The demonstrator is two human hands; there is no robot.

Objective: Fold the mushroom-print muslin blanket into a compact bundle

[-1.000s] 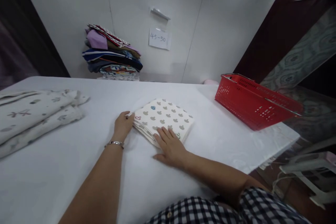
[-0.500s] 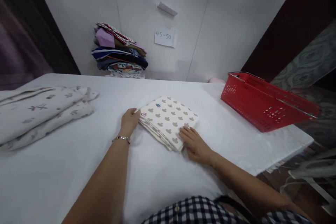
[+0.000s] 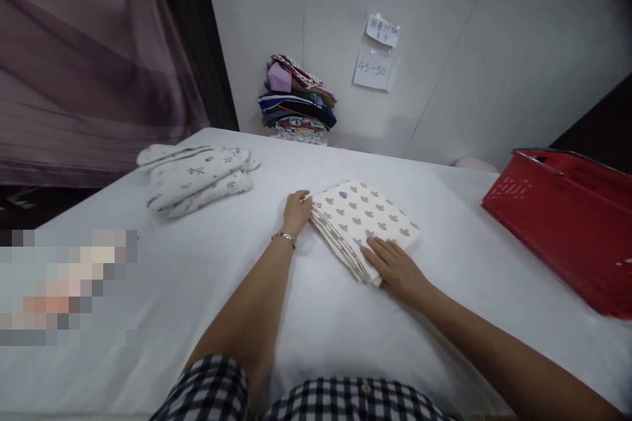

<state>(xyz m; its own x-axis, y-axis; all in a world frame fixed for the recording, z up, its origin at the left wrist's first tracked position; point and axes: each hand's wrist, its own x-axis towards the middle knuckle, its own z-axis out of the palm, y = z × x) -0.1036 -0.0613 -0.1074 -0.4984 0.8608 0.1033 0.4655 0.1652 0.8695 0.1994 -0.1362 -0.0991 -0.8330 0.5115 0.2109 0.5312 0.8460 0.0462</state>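
Head view: both hands square up a folded patterned cloth (image 3: 365,223) on the white table (image 3: 207,289).

The left hand (image 3: 296,210) curls against its far corner; the right hand (image 3: 397,270) rests flat, fingers spread, on the near corner. Moving it likely needs both edges gripped.

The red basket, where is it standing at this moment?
In the head view, the red basket stands at the right edge of the white table, to the right of the folded spotted cloth and apart from both hands.
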